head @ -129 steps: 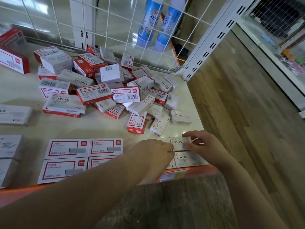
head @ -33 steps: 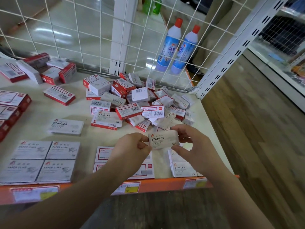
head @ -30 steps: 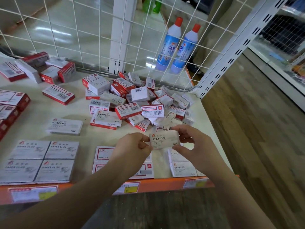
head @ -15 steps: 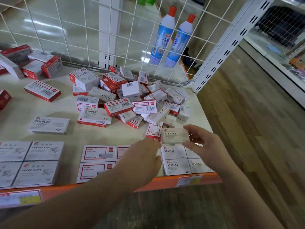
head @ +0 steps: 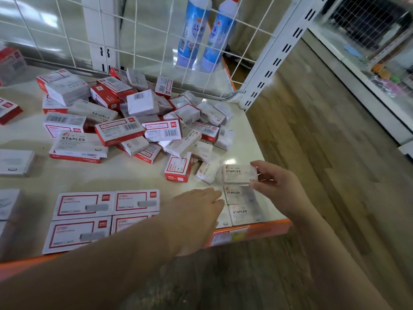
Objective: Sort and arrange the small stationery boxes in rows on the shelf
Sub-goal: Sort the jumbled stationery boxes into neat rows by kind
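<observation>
Staples box (head: 239, 174), small, white, label up: pinched at its right end by the right hand (head: 277, 189), thumb above and fingers below, held at the head of a short column of like staples boxes (head: 240, 203) lying flat at the shelf's (head: 134, 173) front right corner; whether it touches the surface cannot be told. Left hand (head: 196, 215): palm down, fingers nearly straight, laid over the boxes just left of that column, gripping nothing. Shelf edges: orange front lip (head: 263, 231) with price tags; right edge open onto wood-look flooring (head: 324, 153); rear closed by white wire mesh (head: 156, 41), two blue bottles (head: 201, 34) behind it. Open surface: a bare strip between the front rows and the loose pile (head: 134, 121) of red-and-white boxes mid-shelf. Front row, left of centre: four red-framed white boxes (head: 105, 215), flat, two by two, touching.
</observation>
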A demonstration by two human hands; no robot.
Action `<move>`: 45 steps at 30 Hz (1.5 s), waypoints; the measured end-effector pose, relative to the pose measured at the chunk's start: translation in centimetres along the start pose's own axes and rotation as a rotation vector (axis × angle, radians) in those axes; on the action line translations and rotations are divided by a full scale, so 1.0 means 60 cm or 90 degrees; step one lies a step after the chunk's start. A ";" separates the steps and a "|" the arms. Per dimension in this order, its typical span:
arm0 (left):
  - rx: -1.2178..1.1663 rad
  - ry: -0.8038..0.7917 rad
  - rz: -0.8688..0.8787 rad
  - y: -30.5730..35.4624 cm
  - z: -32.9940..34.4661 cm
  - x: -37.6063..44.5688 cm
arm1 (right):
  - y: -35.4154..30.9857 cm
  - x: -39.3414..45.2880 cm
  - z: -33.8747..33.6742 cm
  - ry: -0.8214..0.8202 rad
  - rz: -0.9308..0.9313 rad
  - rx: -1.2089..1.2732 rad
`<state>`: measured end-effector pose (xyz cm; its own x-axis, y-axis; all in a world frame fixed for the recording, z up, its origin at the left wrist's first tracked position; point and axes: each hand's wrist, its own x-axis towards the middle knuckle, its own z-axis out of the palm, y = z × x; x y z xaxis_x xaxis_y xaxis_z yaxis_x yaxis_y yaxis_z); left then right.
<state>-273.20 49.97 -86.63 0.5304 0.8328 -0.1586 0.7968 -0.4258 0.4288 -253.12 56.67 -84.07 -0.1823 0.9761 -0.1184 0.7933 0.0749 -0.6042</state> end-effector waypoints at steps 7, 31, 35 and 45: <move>0.012 0.030 0.011 -0.002 0.005 0.023 | 0.005 0.008 0.000 -0.023 -0.005 -0.017; 0.057 0.097 0.056 -0.002 -0.005 0.042 | 0.005 0.038 0.015 -0.075 0.069 -0.047; 0.064 0.102 0.058 -0.001 -0.005 0.042 | 0.003 0.037 0.018 -0.054 0.061 -0.059; -0.006 0.092 0.011 -0.014 -0.021 0.014 | -0.009 0.037 0.039 0.032 0.052 -0.061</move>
<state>-273.82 51.46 -86.01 0.4962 0.8679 -0.0225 0.7847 -0.4373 0.4393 -255.29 58.32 -85.84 -0.0873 0.9886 -0.1224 0.8567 0.0118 -0.5156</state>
